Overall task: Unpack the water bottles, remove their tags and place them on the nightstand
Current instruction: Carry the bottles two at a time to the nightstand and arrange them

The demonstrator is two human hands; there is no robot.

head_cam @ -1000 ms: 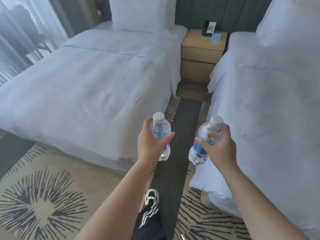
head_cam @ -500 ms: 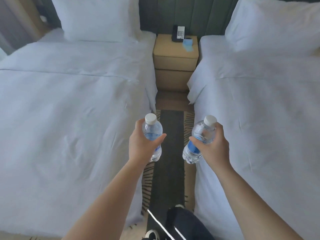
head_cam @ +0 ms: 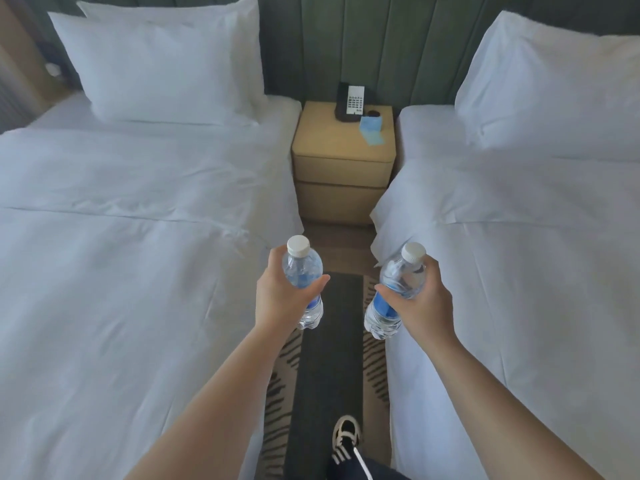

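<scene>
Two small clear water bottles with white caps and blue labels are held in front of me over the aisle between two beds. My left hand (head_cam: 282, 297) is wrapped around the left bottle (head_cam: 302, 268), which stands upright. The right bottle (head_cam: 398, 282) tilts with its cap to the upper right, gripped by my right hand (head_cam: 424, 303). The tan nightstand (head_cam: 332, 157) stands ahead between the beds, well beyond both bottles. No tag shows on either bottle.
A black telephone (head_cam: 351, 102) and blue paper items (head_cam: 372, 131) occupy the back right of the nightstand top. White beds (head_cam: 121, 271) (head_cam: 519, 254) flank a narrow carpeted aisle (head_cam: 327, 368). My shoe (head_cam: 346, 433) is on the aisle.
The view has advanced up the aisle and the nightstand is nearer and more centred. Both hands keep the same grip on the bottles.
</scene>
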